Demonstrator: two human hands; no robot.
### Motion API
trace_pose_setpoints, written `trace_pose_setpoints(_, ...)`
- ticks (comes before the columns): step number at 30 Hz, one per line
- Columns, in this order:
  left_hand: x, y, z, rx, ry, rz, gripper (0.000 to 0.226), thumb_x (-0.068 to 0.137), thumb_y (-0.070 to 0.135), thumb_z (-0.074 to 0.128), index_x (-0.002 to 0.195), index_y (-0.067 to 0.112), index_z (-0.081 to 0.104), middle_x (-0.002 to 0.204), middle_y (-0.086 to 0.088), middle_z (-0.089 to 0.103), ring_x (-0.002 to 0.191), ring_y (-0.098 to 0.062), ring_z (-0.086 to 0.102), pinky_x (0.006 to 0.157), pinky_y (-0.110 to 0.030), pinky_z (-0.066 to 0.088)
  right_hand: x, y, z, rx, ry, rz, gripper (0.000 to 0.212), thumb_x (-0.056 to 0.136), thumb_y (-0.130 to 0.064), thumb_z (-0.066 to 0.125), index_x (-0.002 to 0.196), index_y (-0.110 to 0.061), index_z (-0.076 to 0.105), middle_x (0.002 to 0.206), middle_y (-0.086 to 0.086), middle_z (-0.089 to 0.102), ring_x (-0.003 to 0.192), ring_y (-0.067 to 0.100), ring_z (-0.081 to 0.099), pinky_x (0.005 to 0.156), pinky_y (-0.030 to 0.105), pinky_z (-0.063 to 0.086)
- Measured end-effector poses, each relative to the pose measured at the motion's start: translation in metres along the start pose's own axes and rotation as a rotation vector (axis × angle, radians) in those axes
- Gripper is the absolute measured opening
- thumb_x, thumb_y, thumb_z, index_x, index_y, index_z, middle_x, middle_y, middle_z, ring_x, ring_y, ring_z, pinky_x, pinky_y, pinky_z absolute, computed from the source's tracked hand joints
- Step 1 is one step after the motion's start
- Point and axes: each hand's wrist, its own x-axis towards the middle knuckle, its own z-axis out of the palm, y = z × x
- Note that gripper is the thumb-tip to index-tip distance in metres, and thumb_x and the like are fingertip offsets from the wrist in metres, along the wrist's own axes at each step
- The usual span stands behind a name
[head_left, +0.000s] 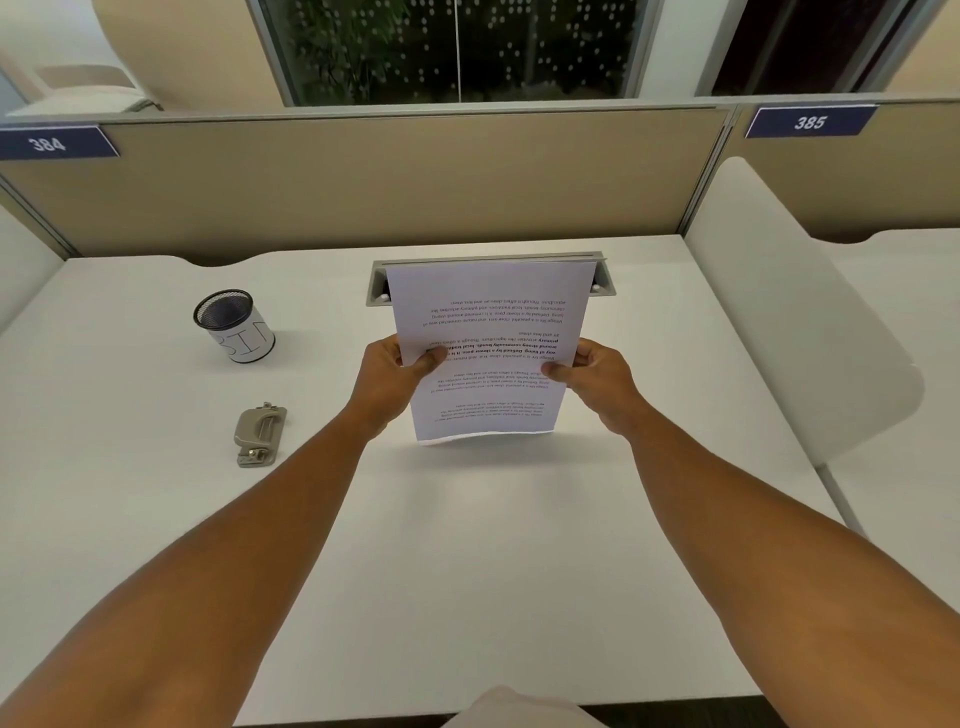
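Over the desk (519, 545), both hands pinch the sheets (488, 338) at mid-edges, left hand (395, 376), right hand (597, 376); tap bottom edge square, grip loose; punch (260, 434) waits left.

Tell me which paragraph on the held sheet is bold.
The bold paragraph sits halfway along the sheet, between the left hand and right hand; all others are thin type.

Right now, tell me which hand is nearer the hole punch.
Left. The left hand grips the paper right of the hole punch; the right hand grips its far edge.
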Motion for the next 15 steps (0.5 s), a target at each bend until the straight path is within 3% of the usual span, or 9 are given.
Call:
trace_pose_setpoints(7,0.000,-0.008,-0.003,-0.009,-0.018,-0.055,0.024,0.090,0.024,0.072,0.113,0.029,0.067,0.107,0.015,0.072,0.095,-0.010,0.070,0.068,-0.018,0.058,0.001,0.004,0.004,0.038,-0.029,0.001,0.031,0.078,-0.010,0.080,0.105,-0.021,0.071,0.107,-0.002,0.074,0.101,0.023,0.068,0.087,0.035,0.055)
trace_pose_setpoints(11,0.001,-0.010,-0.004,0.004,-0.023,-0.073,0.022,0.090,0.022,0.072,0.109,0.033,0.067,0.105,0.018,0.072,0.092,-0.007,0.070,0.066,-0.015,0.056,0.004,0.003,0.006,0.051,-0.025,-0.011,0.028,0.080,-0.014,0.078,0.104,-0.024,0.071,0.103,-0.007,0.074,0.095,0.020,0.069,0.076,0.027,0.053)
trace_pose_setpoints(15,0.003,-0.012,-0.007,-0.015,-0.026,-0.069,0.027,0.090,0.021,0.073,0.117,0.021,0.070,0.107,0.010,0.075,0.094,-0.009,0.072,0.074,-0.018,0.058,0.006,0.000,0.004,0.127,-0.009,-0.010,0.025,0.081,-0.015,0.078,0.103,-0.024,0.070,0.099,-0.010,0.075,0.091,0.015,0.072,0.071,0.021,0.055)
